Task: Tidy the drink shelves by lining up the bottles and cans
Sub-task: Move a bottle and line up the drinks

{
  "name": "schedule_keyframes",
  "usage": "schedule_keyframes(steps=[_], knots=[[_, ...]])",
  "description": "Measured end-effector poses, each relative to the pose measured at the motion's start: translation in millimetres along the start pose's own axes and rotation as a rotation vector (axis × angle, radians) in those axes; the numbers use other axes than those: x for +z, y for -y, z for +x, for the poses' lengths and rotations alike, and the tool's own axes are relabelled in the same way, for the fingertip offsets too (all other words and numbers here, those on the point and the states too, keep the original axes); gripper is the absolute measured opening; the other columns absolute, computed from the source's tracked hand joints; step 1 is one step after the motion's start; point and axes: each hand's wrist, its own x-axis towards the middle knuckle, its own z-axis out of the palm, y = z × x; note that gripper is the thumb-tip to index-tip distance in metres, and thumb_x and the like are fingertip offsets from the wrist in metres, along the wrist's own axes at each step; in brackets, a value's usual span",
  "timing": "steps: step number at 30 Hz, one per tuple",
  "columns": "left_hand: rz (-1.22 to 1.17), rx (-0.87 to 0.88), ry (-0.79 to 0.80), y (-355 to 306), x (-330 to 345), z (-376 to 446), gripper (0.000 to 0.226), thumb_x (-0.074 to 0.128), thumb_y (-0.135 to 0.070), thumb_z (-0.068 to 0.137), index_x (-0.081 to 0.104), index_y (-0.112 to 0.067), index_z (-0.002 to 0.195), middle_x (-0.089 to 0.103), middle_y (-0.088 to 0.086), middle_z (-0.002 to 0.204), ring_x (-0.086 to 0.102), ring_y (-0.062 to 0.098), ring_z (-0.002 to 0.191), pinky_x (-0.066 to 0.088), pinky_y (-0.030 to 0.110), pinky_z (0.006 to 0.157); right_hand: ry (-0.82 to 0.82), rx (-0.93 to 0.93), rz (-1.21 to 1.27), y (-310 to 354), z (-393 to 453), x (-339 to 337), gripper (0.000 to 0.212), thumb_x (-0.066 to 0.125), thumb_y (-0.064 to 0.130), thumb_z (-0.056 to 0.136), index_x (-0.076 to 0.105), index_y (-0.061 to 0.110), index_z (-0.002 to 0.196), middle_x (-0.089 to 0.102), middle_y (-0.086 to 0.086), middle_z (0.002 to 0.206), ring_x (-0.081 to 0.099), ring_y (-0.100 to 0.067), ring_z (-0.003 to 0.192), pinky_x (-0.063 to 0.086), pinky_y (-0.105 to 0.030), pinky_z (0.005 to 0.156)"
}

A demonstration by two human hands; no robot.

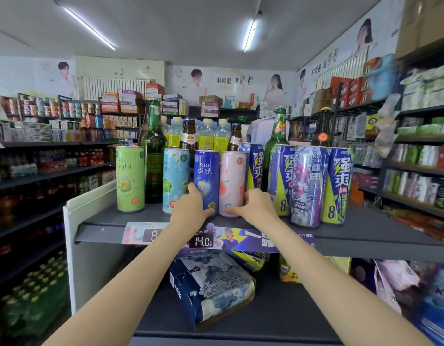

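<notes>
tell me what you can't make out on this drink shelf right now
Head view only:
- Left price tag: digits covered by the left hand's forearm.
- Brown bottles: lower halves hidden behind the cans.
- Blue can and pink can: bases covered by the hands, right hand.

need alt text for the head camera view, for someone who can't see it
Two bare hands reach to a shop shelf: the left hand grips a dark blue can, the right hand a pink can. More cans stand alongside, with glass bottles behind.
</notes>
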Motion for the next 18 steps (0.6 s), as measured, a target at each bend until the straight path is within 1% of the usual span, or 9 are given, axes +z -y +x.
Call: schedule_keyframes(steps=[2,4,5,7,9,10,12,15,18], knots=[[0.044,-0.014,-0.018,-5,3,2,0.062,0.063,-0.030,0.087,0.028,0.002,0.127,0.054,0.020,0.121,0.057,0.033,0.108,0.040,0.030,0.075,-0.041,-0.014,-0.026,5,-1,5,0.043,0.071,0.043,0.078,0.052,0.006,0.092,0.056,-0.012,0.095,0.055,-0.026,0.088,0.036,-0.029,0.062],[0.072,-0.024,-0.030,-8,5,5,0.064,0.063,-0.030,0.087,0.027,0.003,0.127,0.054,0.021,0.122,0.057,0.033,0.109,0.043,0.033,0.080,-0.069,-0.015,-0.063,11,-1,5,0.049,0.070,0.042,0.080,0.052,0.002,0.104,0.058,-0.014,0.107,0.057,-0.030,0.100,0.038,-0.031,0.068],[0.070,-0.029,-0.029,-9,5,5,0.065,0.063,-0.030,0.087,0.026,0.004,0.128,0.054,0.021,0.122,0.057,0.034,0.110,0.044,0.034,0.082,-0.073,-0.015,-0.075,12,-1,5,0.051,0.070,0.042,0.080,0.052,0.001,0.107,0.058,-0.014,0.110,0.057,-0.031,0.102,0.039,-0.031,0.068],[0.055,-0.030,0.000,-7,4,6,0.064,0.062,-0.028,0.088,0.025,0.004,0.129,0.053,0.022,0.122,0.056,0.035,0.110,0.043,0.035,0.082,-0.051,-0.017,-0.070,11,-1,4,0.052,0.071,0.041,0.079,0.052,0.001,0.107,0.058,-0.014,0.110,0.057,-0.030,0.101,0.039,-0.031,0.068],[0.072,-0.002,0.027,-2,-1,1,0.052,0.059,-0.026,0.090,0.032,0.002,0.124,0.055,0.020,0.120,0.056,0.035,0.108,0.042,0.035,0.080,-0.011,-0.023,-0.025,5,-2,1,0.047,0.072,0.038,0.079,0.050,0.004,0.103,0.057,-0.012,0.105,0.055,-0.027,0.094,0.037,-0.029,0.067],[0.078,0.018,0.010,3,-5,-2,0.045,0.056,-0.025,0.091,0.035,0.000,0.122,0.057,0.018,0.117,0.056,0.034,0.106,0.041,0.034,0.077,-0.007,-0.034,0.000,2,-2,-1,0.045,0.072,0.037,0.079,0.050,0.006,0.103,0.057,-0.010,0.102,0.055,-0.024,0.089,0.037,-0.028,0.066],[0.028,0.063,-0.080,12,-14,-10,0.039,0.051,-0.021,0.092,0.039,-0.004,0.124,0.061,0.013,0.114,0.057,0.032,0.102,0.041,0.033,0.075,-0.016,-0.064,0.029,-4,-6,-9,0.044,0.071,0.033,0.081,0.051,0.007,0.110,0.060,-0.007,0.100,0.056,-0.021,0.086,0.041,-0.029,0.067],[-0.202,0.148,-0.257,15,-28,-22,0.034,0.051,-0.011,0.090,0.045,-0.007,0.123,0.063,0.005,0.111,0.060,0.024,0.093,0.047,0.034,0.077,-0.068,-0.121,0.082,-3,-16,-27,0.043,0.070,0.029,0.082,0.052,0.011,0.117,0.064,-0.005,0.105,0.057,-0.017,0.089,0.046,-0.029,0.076],[-0.327,0.228,-0.371,0,-33,-23,0.029,0.050,-0.009,0.090,0.047,-0.009,0.118,0.060,-0.001,0.109,0.054,0.015,0.085,0.044,0.029,0.074,-0.204,-0.224,0.115,2,-26,-54,0.039,0.069,0.025,0.083,0.054,0.011,0.116,0.063,-0.004,0.109,0.059,-0.017,0.096,0.049,-0.033,0.085]])
